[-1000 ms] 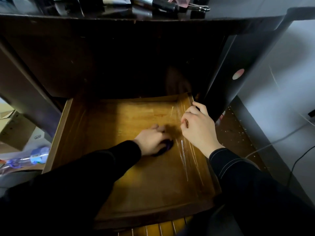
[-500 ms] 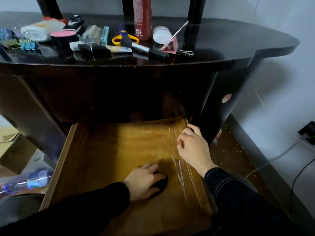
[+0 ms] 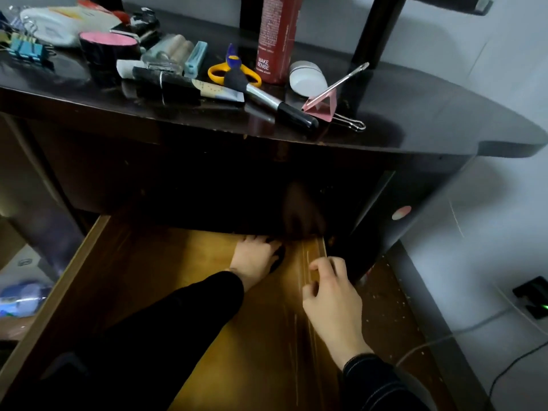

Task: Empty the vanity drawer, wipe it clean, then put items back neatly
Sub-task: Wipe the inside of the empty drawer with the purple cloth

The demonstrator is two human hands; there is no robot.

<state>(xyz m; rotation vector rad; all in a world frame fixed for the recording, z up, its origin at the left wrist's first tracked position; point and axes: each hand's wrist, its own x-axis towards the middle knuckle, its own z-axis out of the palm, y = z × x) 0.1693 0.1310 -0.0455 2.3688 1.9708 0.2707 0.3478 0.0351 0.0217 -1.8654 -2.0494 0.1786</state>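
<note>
One drawer (image 3: 142,280) stands pulled out from under the dark vanity top (image 3: 415,120), and its wooden floor carries only one thing: a dark cloth (image 3: 278,261), lying at the back towards the right corner. Two hands are in view, both in black sleeves. The left hand (image 3: 253,258) lies on the cloth with fingers spread out flat, pressing it to the drawer floor. The right hand (image 3: 329,295) sits at the drawer's right wall with fingers and thumb curled; whether they actually clamp the wall cannot be told. On the vanity top I count one red spray can (image 3: 277,37) standing upright, one pair of yellow-handled scissors (image 3: 234,74), one black-handled makeup brush (image 3: 281,106) lying across the scissors, one pink binder clip (image 3: 323,103), one white jar (image 3: 307,78) on its side, one black pot with a pink lid (image 3: 108,47) and one squeeze tube (image 3: 189,87). Blue binder clips (image 3: 25,48) sit at the far left, too bunched to count. On the floor to the right run two cables, one white (image 3: 444,339) and one black (image 3: 510,369).
</note>
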